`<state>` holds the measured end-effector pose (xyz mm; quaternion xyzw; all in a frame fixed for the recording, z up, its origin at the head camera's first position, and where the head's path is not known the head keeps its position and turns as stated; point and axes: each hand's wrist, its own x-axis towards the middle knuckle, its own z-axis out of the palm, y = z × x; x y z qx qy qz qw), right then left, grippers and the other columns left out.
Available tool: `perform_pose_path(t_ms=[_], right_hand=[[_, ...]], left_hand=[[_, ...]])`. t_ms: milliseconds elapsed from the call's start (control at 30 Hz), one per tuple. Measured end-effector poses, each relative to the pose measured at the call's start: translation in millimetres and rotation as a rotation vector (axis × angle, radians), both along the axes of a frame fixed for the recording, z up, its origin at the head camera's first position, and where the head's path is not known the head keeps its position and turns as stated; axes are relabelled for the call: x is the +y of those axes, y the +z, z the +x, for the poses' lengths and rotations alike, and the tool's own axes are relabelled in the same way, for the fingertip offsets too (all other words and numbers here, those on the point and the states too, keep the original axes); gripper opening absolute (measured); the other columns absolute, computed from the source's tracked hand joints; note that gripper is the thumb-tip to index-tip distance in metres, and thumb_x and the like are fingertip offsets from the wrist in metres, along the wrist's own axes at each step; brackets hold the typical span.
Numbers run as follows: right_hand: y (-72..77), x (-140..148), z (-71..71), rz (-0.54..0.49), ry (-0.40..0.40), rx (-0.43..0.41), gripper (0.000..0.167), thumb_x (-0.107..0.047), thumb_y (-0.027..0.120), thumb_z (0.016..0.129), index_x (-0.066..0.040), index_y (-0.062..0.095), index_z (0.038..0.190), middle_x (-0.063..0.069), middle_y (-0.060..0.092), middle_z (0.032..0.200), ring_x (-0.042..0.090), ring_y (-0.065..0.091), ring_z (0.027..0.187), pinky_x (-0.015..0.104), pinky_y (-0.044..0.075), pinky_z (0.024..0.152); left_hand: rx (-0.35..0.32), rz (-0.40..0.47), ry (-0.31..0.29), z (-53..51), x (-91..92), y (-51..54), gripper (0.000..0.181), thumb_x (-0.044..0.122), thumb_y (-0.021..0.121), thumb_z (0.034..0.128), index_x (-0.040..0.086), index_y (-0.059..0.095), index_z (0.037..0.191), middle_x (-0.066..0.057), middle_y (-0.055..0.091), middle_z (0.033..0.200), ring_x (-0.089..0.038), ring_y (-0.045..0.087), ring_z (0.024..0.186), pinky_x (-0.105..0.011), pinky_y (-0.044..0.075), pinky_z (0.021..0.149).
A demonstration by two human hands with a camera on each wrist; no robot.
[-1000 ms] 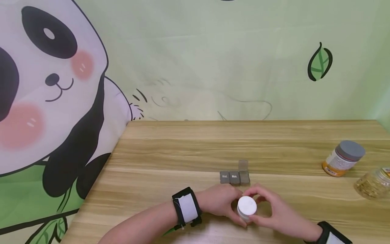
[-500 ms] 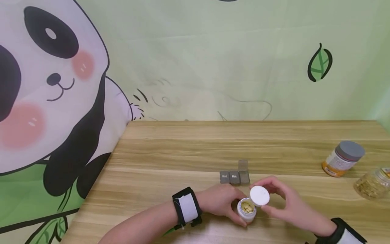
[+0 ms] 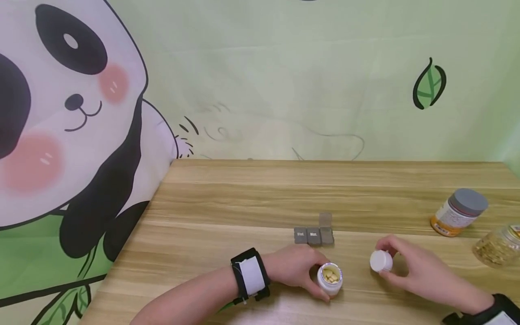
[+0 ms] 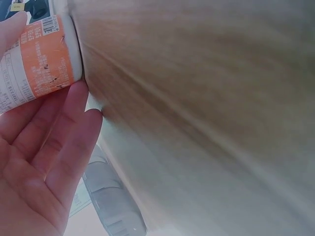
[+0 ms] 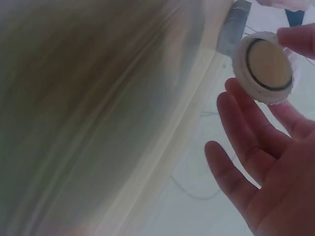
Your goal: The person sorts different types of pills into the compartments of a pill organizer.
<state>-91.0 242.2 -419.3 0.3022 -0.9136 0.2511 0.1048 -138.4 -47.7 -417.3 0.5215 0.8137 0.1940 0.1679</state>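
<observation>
An uncapped white bottle [image 3: 330, 280] with yellowish tablets inside stands on the table, gripped by my left hand [image 3: 294, 269] between thumb and fingers. The left wrist view shows its orange and white label [image 4: 47, 59] above the fingers of my left hand [image 4: 44, 152]. My right hand [image 3: 426, 273] pinches the white cap [image 3: 381, 261] by its rim, to the right of the bottle. In the right wrist view the underside of the cap [image 5: 269, 66] faces the camera, between thumb and fingers of my right hand [image 5: 280, 157].
Beyond the left hand lies a grey pill box [image 3: 313, 235] marked Wed. and Mon., its right compartment's lid raised. At the right are a grey-lidded bottle [image 3: 459, 212] and a clear jar [image 3: 496, 246] of yellow capsules. A panda-printed cloth [image 3: 264, 81] hangs behind the table [image 3: 227, 194].
The cap has come off the bottle, and my right hand has carried it to the right. My left hand has kept its hold on the bottle.
</observation>
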Motion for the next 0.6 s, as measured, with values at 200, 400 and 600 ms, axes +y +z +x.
perform_pose_path(t_ms=[200, 400, 600], right_hand=[[-1.1, 4.3, 1.3, 0.109, 0.028, 0.048, 0.047, -0.019, 0.086, 0.07, -0.017, 0.063, 0.111, -0.018, 0.052, 0.096, -0.001, 0.051, 0.079, 0.028, 0.047, 0.062], [-2.1, 1.2, 1.6, 0.181, 0.008, 0.047, 0.046, -0.026, 0.085, 0.07, -0.019, 0.062, 0.109, -0.017, 0.049, 0.092, 0.0, 0.049, 0.076, 0.028, 0.046, 0.061], [-4.5, -5.0, 1.3, 0.175, 0.047, 0.034, 0.041, -0.029, 0.085, 0.07, -0.024, 0.061, 0.102, -0.018, 0.048, 0.092, -0.001, 0.048, 0.077, 0.027, 0.045, 0.061]], left_hand=[[0.006, -0.006, 0.004, 0.1, 0.1, 0.5, 0.042, 0.043, 0.083, 0.0757, 0.015, 0.071, 0.106, 0.018, 0.065, 0.093, 0.011, 0.051, 0.081, -0.008, 0.039, 0.074], [0.018, -0.003, 0.002, 0.3, 0.2, 0.5, 0.04, 0.043, 0.082, 0.0755, 0.016, 0.071, 0.103, 0.019, 0.064, 0.091, 0.011, 0.05, 0.079, -0.008, 0.039, 0.072], [0.026, 0.01, -0.003, 0.5, 0.2, 0.7, 0.039, 0.043, 0.083, 0.0751, 0.016, 0.071, 0.102, 0.019, 0.064, 0.09, 0.011, 0.05, 0.079, -0.007, 0.039, 0.072]])
